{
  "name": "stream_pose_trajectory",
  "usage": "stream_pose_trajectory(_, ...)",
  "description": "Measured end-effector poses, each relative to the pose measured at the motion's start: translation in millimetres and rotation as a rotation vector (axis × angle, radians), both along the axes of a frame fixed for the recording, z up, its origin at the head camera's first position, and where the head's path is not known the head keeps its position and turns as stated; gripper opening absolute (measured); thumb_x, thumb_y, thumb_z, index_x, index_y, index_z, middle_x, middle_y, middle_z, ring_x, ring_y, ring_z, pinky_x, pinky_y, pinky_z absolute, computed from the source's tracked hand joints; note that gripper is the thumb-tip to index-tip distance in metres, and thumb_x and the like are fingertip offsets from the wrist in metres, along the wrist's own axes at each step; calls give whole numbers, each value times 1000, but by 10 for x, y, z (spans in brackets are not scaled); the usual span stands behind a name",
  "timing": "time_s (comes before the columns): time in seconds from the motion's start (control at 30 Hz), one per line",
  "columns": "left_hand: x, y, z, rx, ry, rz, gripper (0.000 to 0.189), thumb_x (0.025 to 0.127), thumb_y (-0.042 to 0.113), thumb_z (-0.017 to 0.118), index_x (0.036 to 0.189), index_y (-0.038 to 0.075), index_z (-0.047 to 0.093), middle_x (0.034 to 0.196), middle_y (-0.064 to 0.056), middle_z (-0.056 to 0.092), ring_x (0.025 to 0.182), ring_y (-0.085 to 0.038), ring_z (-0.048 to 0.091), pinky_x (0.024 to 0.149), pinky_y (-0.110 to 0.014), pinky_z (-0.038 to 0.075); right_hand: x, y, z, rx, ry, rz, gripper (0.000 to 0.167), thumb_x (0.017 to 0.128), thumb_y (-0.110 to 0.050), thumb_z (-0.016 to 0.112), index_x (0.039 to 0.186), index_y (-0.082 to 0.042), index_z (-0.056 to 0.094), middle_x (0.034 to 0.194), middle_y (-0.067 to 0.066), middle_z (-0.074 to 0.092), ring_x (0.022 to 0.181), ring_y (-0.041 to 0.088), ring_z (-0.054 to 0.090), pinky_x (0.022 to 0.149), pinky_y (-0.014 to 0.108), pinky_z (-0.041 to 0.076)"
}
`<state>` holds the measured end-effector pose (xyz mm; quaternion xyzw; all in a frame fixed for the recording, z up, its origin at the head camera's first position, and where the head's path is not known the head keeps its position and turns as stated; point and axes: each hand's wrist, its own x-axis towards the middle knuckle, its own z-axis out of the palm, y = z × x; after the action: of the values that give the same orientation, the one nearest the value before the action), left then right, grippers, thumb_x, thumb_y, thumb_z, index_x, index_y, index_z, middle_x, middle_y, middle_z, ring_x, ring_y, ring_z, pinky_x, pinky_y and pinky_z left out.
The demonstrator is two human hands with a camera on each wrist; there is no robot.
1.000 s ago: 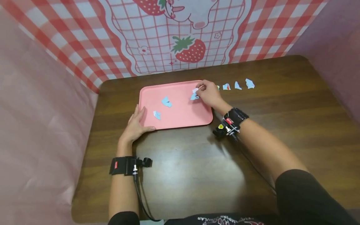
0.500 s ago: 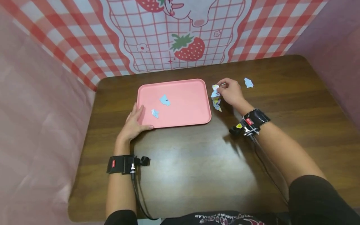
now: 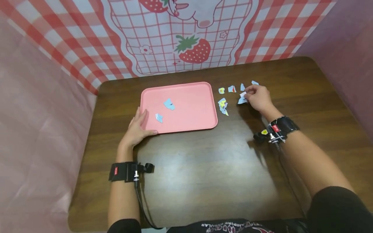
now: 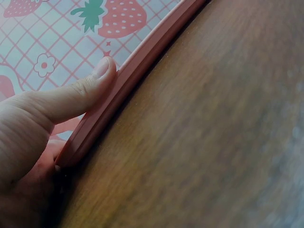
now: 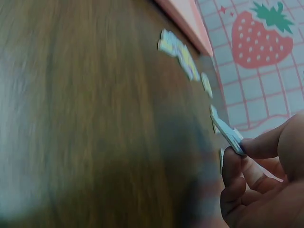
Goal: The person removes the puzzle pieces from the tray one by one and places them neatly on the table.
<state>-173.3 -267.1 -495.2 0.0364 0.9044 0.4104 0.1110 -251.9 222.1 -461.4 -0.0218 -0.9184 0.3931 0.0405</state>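
Between thumb and fingertips, my right hand (image 3: 259, 97) pinches a light-blue puzzle piece (image 3: 242, 98) with an irregular outline, also seen edge-on as a thin piece (image 5: 228, 132) in the right wrist view. It is just in front of a row of similar pieces. My left hand (image 3: 135, 129) rests at the near left corner of a pink tray (image 3: 192, 111). Its straight thumb (image 4: 90, 88) lies along the near rim, while the fingers spread along the left side, mostly hidden in the left wrist view. Two light-blue pieces, a larger one (image 3: 169, 104) and a smaller one (image 3: 158, 117), lie apart in the tray.
Right of the tray is a yellow-and-blue cluster of pieces (image 3: 223, 106). Behind it runs a row: a yellow piece (image 3: 221, 90), a red-marked piece (image 3: 231, 89), a narrow blue piece (image 3: 242, 87) and a partly hidden blue piece (image 3: 254, 83). A strawberry-print cloth (image 3: 192, 50) hangs behind the table.
My right hand has carried the light-blue puzzle piece rightward from over the tray, past the yellow-and-blue cluster, to the right part of the row. My left hand has stayed at the tray corner.
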Motion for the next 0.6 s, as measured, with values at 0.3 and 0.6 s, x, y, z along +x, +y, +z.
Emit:
stream_pose_trajectory(0.3,42,-26,-46,4,-13,14,115,75,48,87,163,22,17,168,5,-13,151,-43,-6,113,-72,6,21,149,-56,109,-36,-27,21,87,-7,63,103,5,70,96,23,70,89,33,60,75,38,42)
stream_pose_trajectory(0.6,9,14,-27,8,12,-8,114,76,47,87,163,18,20,169,2,-11,151,-43,-4,113,-71,6,27,212,-102,180,-29,-41,25,84,-11,61,101,5,70,101,28,69,98,48,60,84,54,44)
